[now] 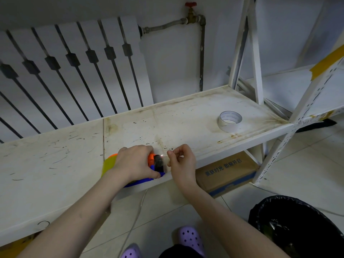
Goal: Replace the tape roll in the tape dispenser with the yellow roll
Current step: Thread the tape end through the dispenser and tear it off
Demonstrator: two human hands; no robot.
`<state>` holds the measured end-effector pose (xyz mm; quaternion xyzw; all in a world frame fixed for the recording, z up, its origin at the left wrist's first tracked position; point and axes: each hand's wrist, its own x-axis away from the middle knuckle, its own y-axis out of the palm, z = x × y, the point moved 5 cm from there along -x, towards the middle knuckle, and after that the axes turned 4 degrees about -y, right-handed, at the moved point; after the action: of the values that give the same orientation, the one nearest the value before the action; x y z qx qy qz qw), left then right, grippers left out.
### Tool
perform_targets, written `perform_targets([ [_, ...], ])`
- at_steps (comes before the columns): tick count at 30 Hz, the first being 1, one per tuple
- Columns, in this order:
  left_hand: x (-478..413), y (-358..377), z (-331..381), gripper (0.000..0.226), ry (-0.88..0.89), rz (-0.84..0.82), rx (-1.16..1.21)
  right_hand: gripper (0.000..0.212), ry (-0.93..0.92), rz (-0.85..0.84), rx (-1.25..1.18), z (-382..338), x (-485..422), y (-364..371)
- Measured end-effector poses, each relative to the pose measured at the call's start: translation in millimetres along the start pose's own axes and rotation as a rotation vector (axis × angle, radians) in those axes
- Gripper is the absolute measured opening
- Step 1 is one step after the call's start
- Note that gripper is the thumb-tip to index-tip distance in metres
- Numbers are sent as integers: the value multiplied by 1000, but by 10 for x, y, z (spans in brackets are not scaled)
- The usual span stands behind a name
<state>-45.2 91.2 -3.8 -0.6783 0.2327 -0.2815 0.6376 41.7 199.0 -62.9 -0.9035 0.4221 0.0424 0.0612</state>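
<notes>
Yellow roll (107, 165) and dispenser (156, 163) under closed left hand (135, 162), right hand (181, 161) pinching tape end

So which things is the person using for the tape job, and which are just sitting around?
For the job: tape dispenser, yellow roll, left hand, right hand, white tape roll.

Just lying about: cardboard box, bin, radiator, tap.

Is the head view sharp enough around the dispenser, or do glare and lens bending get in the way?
Head view: even, dim light, soft shadows; a small bright glint beside the tape dispenser, between left hand and right hand; hands slightly soft; wide-angle bending bows the shelf and radiator.
</notes>
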Motion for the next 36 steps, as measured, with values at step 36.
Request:
perform_targets([
  [36,48,-52,-18,67,-30,39,-45,15,-15,-210,235,-65,-128,-151],
])
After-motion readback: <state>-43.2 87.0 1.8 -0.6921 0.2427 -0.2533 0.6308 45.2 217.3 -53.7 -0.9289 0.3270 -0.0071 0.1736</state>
